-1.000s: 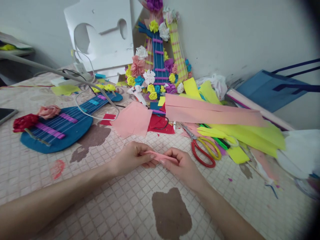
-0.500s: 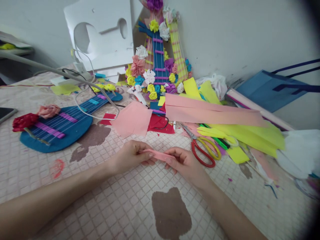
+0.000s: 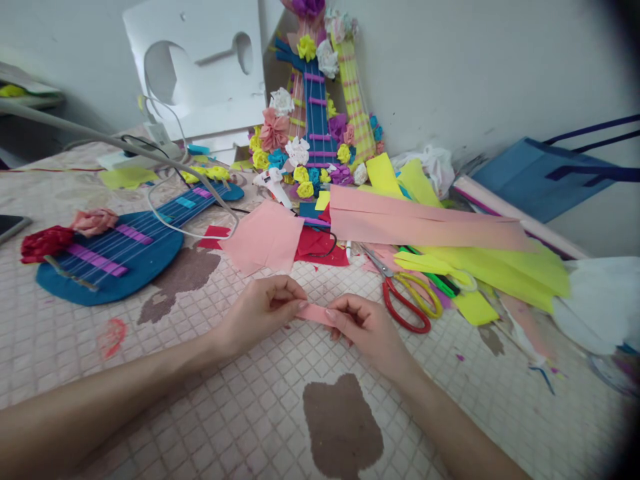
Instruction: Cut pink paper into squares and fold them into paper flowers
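Note:
A narrow folded strip of pink paper (image 3: 316,313) is stretched between my two hands, just above the tabletop. My left hand (image 3: 265,305) pinches its left end between thumb and fingers. The right end is gripped by my right hand (image 3: 361,324), thumb on top. Beyond the hands lies a pile of pink paper squares (image 3: 264,239), partly over red paper (image 3: 320,247). Scissors (image 3: 406,300) with one red and one yellow handle rest to the right of my right hand.
At left lies a blue paper guitar (image 3: 150,257) with flowers, a white cable (image 3: 195,235) looping over it. A glue gun (image 3: 273,185) sits behind the pink squares. Decorated guitars (image 3: 316,113) lean on the wall. Pink (image 3: 425,220) and yellow sheets (image 3: 505,270) fill the right side.
My left hand has shifted its hold to the strip's left end and risen slightly. The strip shows flatter between the hands. My right hand has stayed nearly in place.

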`<state>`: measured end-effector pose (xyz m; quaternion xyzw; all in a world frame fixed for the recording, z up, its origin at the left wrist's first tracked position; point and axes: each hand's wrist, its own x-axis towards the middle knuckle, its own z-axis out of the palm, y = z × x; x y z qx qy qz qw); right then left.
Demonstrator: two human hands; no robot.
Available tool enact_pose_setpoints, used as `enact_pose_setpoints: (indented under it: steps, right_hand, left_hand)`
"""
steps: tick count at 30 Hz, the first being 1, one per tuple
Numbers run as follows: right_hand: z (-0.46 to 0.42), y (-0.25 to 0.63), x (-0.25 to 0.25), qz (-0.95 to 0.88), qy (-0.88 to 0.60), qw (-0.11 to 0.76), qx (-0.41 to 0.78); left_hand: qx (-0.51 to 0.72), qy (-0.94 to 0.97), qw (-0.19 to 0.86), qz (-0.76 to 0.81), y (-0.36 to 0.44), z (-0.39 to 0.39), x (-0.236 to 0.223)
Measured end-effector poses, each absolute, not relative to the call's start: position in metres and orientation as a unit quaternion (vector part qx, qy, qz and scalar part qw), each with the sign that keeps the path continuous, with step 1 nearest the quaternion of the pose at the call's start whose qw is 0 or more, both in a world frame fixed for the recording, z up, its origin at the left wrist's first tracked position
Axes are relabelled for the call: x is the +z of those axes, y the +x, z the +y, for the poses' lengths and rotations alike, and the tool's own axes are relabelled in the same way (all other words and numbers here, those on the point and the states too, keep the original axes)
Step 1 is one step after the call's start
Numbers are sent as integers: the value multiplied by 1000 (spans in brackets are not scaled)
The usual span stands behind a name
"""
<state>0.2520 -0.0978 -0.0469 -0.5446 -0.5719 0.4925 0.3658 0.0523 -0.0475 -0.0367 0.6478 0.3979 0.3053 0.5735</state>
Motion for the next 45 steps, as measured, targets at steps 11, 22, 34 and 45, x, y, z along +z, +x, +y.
enact_pose_setpoints:
  steps: [11, 22, 34, 45]
  right_hand:
    - [-98, 253, -45, -563, -549, 365, 498]
    - [-103, 248, -44, -579, -533, 385, 481]
    - [-101, 242, -39, -577, -531, 382, 488]
    - [-101, 246, -45, -582, -542, 381, 471]
  left_hand:
    - [300, 643, 588, 388, 51, -48, -36]
    - [232, 653, 609, 386, 50, -50, -40]
    - [233, 649, 608, 394, 51, -49, -36]
    - [231, 628, 646, 367, 49, -46, -45]
